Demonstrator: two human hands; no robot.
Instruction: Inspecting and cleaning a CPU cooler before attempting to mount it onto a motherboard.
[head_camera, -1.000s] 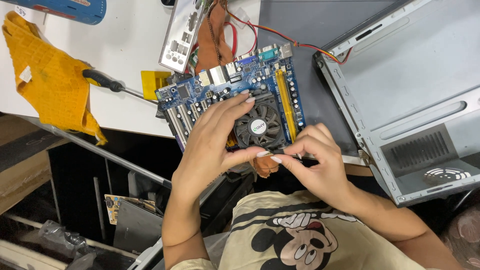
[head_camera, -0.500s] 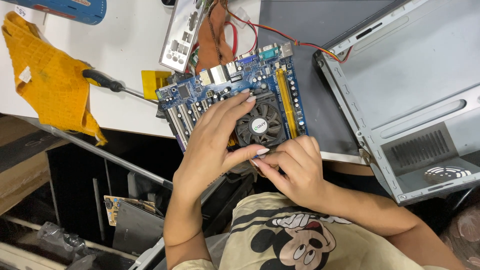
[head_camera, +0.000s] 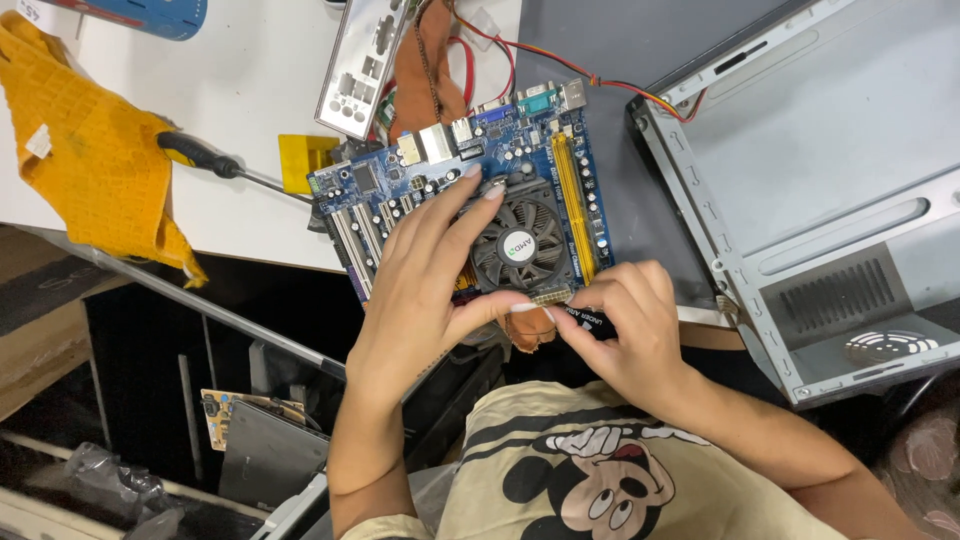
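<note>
We see a blue circuit board (head_camera: 470, 200) with yellow slots, a black fan (head_camera: 517, 243) with a white sticker, a yellow cloth (head_camera: 95, 150) with a square grid pattern, a grey metal case (head_camera: 830, 190), red and yellow wires (head_camera: 560, 65), a white table (head_camera: 240, 110).

The motherboard (head_camera: 470, 200) lay at the desk's (head_camera: 250, 100) near edge, the case (head_camera: 830, 200) to its right, the screwdriver (head_camera: 215, 162) and cloth (head_camera: 90, 150) left.

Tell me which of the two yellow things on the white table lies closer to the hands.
The small yellow block beside the screwdriver, just left of the blue motherboard that the hands work on. The big yellow cloth lies farther left, draped over the table edge.
</note>
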